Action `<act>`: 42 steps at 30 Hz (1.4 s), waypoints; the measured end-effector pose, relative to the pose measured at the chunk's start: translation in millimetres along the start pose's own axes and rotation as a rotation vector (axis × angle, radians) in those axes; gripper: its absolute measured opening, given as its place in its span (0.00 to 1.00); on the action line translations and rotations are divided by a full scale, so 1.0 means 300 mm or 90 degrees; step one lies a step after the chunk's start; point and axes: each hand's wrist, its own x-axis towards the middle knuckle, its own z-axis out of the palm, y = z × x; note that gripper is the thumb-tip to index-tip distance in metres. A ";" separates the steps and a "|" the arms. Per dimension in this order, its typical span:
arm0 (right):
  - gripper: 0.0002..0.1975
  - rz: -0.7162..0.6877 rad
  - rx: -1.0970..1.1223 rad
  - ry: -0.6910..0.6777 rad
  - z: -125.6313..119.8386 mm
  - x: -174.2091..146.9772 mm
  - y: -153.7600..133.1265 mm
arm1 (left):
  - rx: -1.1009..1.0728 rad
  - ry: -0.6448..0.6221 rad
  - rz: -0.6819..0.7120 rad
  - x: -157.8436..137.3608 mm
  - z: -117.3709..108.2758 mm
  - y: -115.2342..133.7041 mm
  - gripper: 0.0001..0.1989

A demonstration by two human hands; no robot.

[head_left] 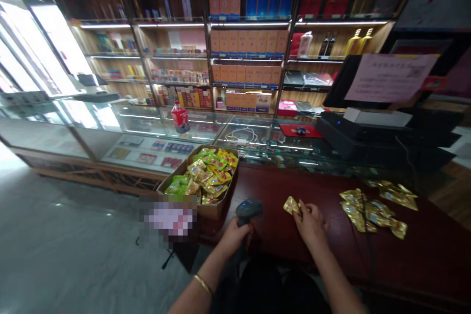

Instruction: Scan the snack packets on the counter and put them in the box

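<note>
My left hand (pixel 234 238) is closed round the handle of a dark handheld barcode scanner (pixel 249 209), whose head shows a small blue light. On the dark red table, my right hand (pixel 311 223) has its fingers on a gold foil snack packet (pixel 291 204); part of the packet is hidden under the fingers. Just left of the scanner stands a cardboard box (pixel 217 212) filled with green, yellow and gold snack packets (pixel 209 171). Several more gold packets (pixel 362 211) lie loose to the right of my right hand, with a dark cable across them.
Behind the dark red table (pixel 272 240) runs a glass display counter (pixel 206 132) bearing a red bottle (pixel 180 117), a white cable and a mouse (pixel 300 130) on a red mat. A monitor (pixel 338 83) with a paper sheet stands at right. Shelves of boxed goods line the wall.
</note>
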 end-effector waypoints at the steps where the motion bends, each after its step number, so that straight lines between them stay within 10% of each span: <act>1: 0.25 0.010 -0.029 0.013 -0.001 -0.012 -0.009 | 0.004 -0.005 -0.001 -0.002 0.001 -0.003 0.12; 13: 0.50 0.138 0.014 0.146 0.024 -0.086 -0.136 | 0.035 -0.070 0.009 -0.018 0.005 0.011 0.11; 19: 0.30 0.047 0.311 0.071 0.019 -0.055 -0.100 | 0.033 -0.056 0.011 -0.016 0.002 0.013 0.16; 24: 0.36 0.078 0.590 0.100 -0.004 -0.054 -0.102 | 0.054 -0.067 0.015 -0.017 0.017 0.018 0.18; 42: 0.28 0.125 0.806 0.004 -0.016 -0.047 -0.085 | 0.250 -0.110 0.069 -0.121 0.124 0.168 0.06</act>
